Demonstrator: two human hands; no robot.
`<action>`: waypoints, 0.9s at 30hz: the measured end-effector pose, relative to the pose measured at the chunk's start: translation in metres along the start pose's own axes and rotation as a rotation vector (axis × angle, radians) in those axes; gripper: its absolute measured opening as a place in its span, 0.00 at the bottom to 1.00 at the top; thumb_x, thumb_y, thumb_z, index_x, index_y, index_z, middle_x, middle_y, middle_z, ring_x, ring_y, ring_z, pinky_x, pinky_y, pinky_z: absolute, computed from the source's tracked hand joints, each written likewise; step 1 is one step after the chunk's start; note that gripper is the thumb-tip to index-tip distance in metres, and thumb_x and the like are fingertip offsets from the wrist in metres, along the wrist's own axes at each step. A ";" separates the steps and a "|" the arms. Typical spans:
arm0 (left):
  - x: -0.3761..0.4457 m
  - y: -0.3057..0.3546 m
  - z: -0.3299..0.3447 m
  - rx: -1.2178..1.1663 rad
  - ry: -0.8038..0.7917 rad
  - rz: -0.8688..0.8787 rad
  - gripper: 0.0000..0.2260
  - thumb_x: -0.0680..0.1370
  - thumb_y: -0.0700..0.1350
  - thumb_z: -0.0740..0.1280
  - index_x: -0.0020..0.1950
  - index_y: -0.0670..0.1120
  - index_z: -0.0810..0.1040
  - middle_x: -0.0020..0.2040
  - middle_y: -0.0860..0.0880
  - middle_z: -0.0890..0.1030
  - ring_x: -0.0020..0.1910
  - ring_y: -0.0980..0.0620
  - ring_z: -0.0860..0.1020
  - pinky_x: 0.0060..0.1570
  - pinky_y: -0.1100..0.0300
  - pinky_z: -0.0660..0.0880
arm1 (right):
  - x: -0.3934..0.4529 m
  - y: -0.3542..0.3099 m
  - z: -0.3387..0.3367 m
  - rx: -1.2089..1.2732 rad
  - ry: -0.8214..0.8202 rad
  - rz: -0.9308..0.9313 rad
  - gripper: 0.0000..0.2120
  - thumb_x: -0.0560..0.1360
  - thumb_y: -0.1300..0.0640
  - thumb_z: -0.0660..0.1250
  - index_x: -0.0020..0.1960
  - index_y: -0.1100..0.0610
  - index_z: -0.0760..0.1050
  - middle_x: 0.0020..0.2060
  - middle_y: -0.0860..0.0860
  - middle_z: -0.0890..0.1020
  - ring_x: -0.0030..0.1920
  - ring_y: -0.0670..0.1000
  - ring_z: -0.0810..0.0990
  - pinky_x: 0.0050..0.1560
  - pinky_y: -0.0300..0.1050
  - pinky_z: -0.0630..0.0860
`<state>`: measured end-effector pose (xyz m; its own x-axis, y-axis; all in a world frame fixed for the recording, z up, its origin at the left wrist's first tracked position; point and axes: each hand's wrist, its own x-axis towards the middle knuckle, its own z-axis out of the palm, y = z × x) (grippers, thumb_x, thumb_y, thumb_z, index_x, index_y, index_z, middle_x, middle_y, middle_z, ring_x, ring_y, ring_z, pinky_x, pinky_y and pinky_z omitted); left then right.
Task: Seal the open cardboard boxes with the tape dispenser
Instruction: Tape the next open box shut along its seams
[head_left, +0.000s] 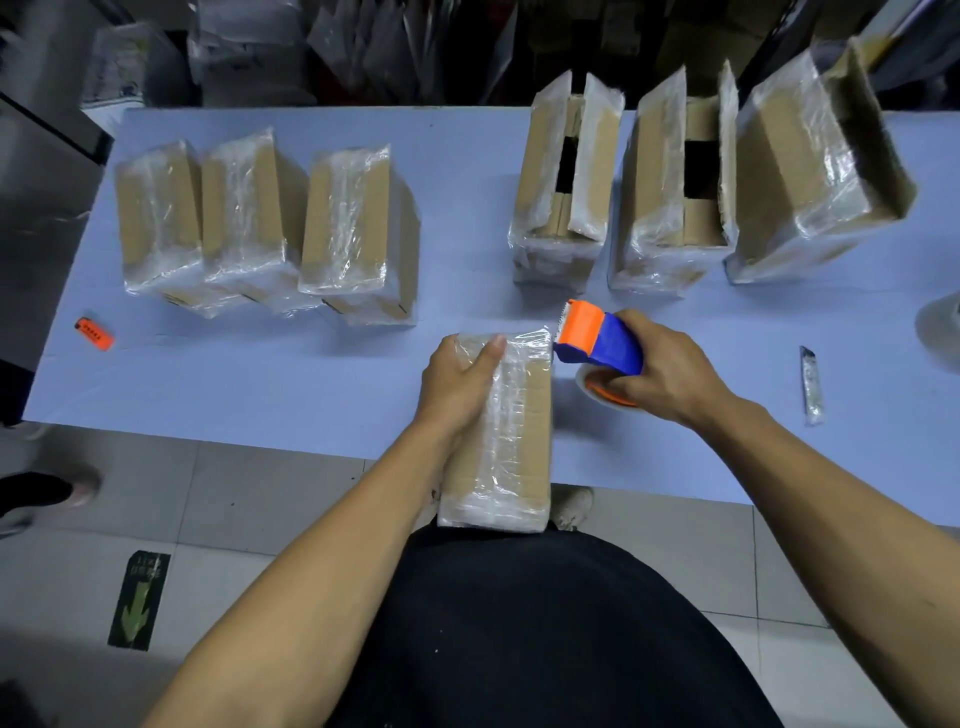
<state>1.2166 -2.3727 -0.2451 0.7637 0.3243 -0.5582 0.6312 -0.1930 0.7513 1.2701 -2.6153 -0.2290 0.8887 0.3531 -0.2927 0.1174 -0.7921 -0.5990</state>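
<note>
Nearest the viewer, a long brown cardboard box (511, 431) banded lengthwise with crinkled clear tape lies across the near edge of the pale blue table (311, 374), its near end overhanging the edge toward the person's dark-clad torso. The left hand (460, 382) grips the box's far left corner, thumb laid along the glossy top. Just right of that corner, the right hand (662, 371) wraps around a blue-and-orange plastic tape dispenser (597, 340) — its orange toothed head sits right at the box's far right corner, the clear tape roll showing below the fingers.

Farther right on the table lies a narrow dark utility knife (810, 384); at the far left edge, a small orange rectangular lighter (95, 332).

Beyond, to the left, three closed cardboard boxes (260, 223) stand side by side, touching, their tops wrapped in wrinkled clear tape. To the right, three open cardboard boxes (675, 176) — the nearest two with tape-skinned flaps upright and dark interiors exposed, the third tipped so that its opening faces right.

Along the far edge, plastic-wrapped goods (249, 47) are stacked in shadow.
</note>
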 end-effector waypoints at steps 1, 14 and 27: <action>0.001 -0.002 -0.004 0.007 -0.005 0.018 0.31 0.66 0.72 0.68 0.60 0.53 0.78 0.55 0.54 0.83 0.55 0.52 0.82 0.61 0.48 0.78 | -0.002 0.000 0.001 0.008 -0.009 -0.020 0.21 0.70 0.46 0.75 0.55 0.49 0.69 0.42 0.48 0.79 0.40 0.54 0.77 0.38 0.47 0.73; -0.002 -0.001 0.000 0.037 -0.005 0.108 0.07 0.75 0.57 0.74 0.46 0.57 0.78 0.48 0.55 0.85 0.50 0.53 0.83 0.58 0.48 0.79 | -0.026 0.030 -0.013 -0.136 -0.036 -0.007 0.26 0.70 0.36 0.72 0.62 0.43 0.68 0.48 0.44 0.77 0.46 0.50 0.75 0.40 0.45 0.71; 0.001 -0.002 -0.002 0.036 -0.014 0.127 0.08 0.73 0.59 0.74 0.49 0.60 0.79 0.49 0.57 0.84 0.51 0.54 0.83 0.57 0.50 0.80 | -0.014 -0.022 0.015 -0.626 0.109 0.135 0.15 0.65 0.59 0.71 0.51 0.57 0.73 0.34 0.55 0.70 0.33 0.59 0.69 0.36 0.47 0.67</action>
<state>1.2161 -2.3703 -0.2461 0.8395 0.2824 -0.4642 0.5333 -0.2646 0.8035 1.2485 -2.5950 -0.2227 0.9495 0.2040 -0.2382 0.2088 -0.9779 -0.0051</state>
